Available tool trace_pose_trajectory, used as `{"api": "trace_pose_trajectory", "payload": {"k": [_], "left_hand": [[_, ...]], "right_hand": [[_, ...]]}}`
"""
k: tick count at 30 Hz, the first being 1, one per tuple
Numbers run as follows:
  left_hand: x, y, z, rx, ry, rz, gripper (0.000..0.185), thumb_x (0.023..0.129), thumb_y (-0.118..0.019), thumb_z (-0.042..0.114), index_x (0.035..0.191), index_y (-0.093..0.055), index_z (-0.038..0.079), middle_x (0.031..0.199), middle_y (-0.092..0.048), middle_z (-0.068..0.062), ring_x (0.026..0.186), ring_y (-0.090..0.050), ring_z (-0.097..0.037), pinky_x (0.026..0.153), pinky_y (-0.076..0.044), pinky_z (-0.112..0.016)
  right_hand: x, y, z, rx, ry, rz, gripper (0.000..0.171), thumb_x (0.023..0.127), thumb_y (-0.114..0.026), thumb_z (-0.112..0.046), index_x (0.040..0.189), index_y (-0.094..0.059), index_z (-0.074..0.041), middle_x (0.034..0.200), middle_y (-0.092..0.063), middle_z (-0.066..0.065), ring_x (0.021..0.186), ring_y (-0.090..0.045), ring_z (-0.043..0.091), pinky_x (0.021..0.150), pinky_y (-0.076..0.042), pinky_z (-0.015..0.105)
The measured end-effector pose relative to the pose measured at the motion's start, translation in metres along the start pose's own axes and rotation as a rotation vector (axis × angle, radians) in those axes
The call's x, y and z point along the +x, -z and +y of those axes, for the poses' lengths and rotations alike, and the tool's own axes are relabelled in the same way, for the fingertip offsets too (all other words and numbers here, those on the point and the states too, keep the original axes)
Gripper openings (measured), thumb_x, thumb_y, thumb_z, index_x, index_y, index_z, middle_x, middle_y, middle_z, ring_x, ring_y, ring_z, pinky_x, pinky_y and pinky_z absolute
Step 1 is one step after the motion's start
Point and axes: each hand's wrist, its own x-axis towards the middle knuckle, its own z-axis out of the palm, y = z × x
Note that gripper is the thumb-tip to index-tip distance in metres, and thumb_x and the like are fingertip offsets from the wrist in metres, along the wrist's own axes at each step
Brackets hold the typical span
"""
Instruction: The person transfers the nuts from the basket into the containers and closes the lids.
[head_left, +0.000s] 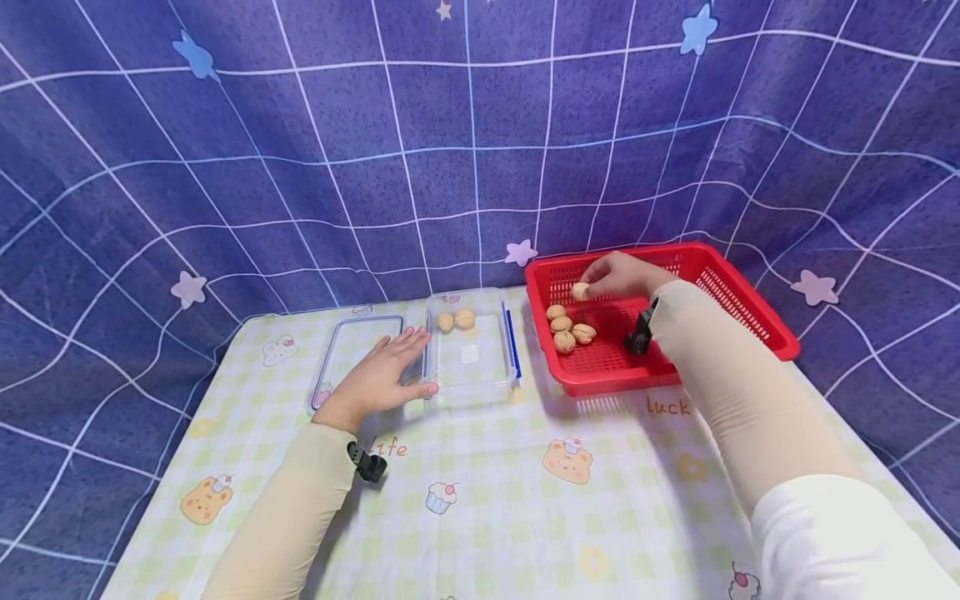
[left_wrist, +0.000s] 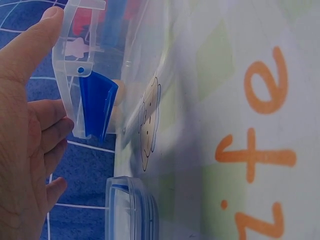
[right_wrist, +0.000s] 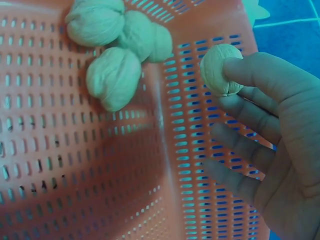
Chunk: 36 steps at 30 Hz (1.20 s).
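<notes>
Between thumb and fingers my right hand pinches a walnut, over the red basket. Several other walnuts lie together in the basket's left part, apart from the hand. My left hand touches the left side of a clear plastic box, its fingers extended along the rim. Two walnuts sit inside that box near its far left corner. In the left wrist view, the thumb lies on the box's rim and a blue latch flap hangs beside the fingers.
The box's lid, clear with a blue seal, lies on the table left of the box, partly behind my left hand. A patterned cloth covers the table. Behind it hangs a dark blue grid curtain.
</notes>
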Motion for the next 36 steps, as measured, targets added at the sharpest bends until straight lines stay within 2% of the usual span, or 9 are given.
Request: {"api": "trace_pose_trajectory", "payload": {"k": [5, 8, 12, 21, 30, 36], "left_hand": [[0.000, 0.001, 0.001, 0.003, -0.002, 0.004, 0.097, 0.091, -0.058, 0.068, 0.161, -0.024, 0.009, 0.166, -0.024, -0.011, 0.155, -0.015, -0.027, 0.125, -0.008, -0.053], [0.000, 0.002, 0.001, 0.006, -0.003, 0.008, 0.096, 0.092, -0.058, 0.067, 0.161, -0.025, 0.009, 0.166, -0.026, -0.011, 0.155, -0.015, -0.026, 0.125, -0.008, -0.053], [0.000, 0.002, 0.002, 0.012, -0.003, 0.011, 0.096, 0.092, -0.059, 0.066, 0.161, -0.026, 0.009, 0.165, -0.026, -0.012, 0.154, -0.018, -0.030, 0.125, -0.008, -0.053], [-0.001, 0.003, 0.004, -0.011, 0.005, 0.004, 0.096, 0.091, -0.061, 0.065, 0.161, -0.025, 0.009, 0.165, -0.026, -0.012, 0.154, -0.017, -0.030, 0.125, -0.008, -0.054], [-0.001, 0.001, 0.004, -0.008, 0.015, 0.002, 0.094, 0.092, -0.063, 0.062, 0.161, -0.024, 0.011, 0.166, -0.025, -0.011, 0.154, -0.018, -0.031, 0.125, -0.006, -0.053], [-0.002, 0.001, 0.005, -0.011, 0.020, 0.007, 0.095, 0.091, -0.062, 0.063, 0.161, -0.025, 0.011, 0.166, -0.025, -0.009, 0.155, -0.016, -0.027, 0.125, -0.005, -0.051]], "right_hand": [[-0.001, 0.005, -0.010, 0.012, -0.005, 0.019, 0.029, 0.091, -0.075, -0.019, 0.114, -0.073, -0.002, 0.106, -0.073, 0.009, 0.098, -0.061, 0.021, 0.093, -0.052, 0.039], [-0.001, 0.008, -0.015, 0.012, 0.018, 0.031, 0.029, 0.091, -0.074, -0.020, 0.113, -0.073, -0.001, 0.106, -0.073, 0.010, 0.098, -0.062, 0.021, 0.094, -0.052, 0.041], [0.000, 0.011, -0.022, 0.017, 0.050, 0.062, 0.028, 0.090, -0.075, -0.018, 0.111, -0.074, -0.001, 0.102, -0.074, 0.009, 0.095, -0.062, 0.020, 0.092, -0.050, 0.038], [0.005, 0.011, -0.029, 0.090, 0.060, 0.124, 0.032, 0.089, -0.077, -0.020, 0.114, -0.073, 0.001, 0.105, -0.074, 0.012, 0.097, -0.063, 0.020, 0.093, -0.050, 0.035], [0.008, 0.007, -0.041, 0.158, 0.055, 0.181, 0.033, 0.090, -0.076, -0.025, 0.112, -0.073, 0.000, 0.100, -0.073, 0.008, 0.090, -0.059, 0.018, 0.083, -0.048, 0.029], [0.012, 0.002, -0.054, 0.248, 0.066, 0.188, 0.032, 0.090, -0.076, -0.022, 0.112, -0.073, 0.001, 0.097, -0.073, 0.009, 0.093, -0.064, 0.027, 0.079, -0.052, 0.027]]}}
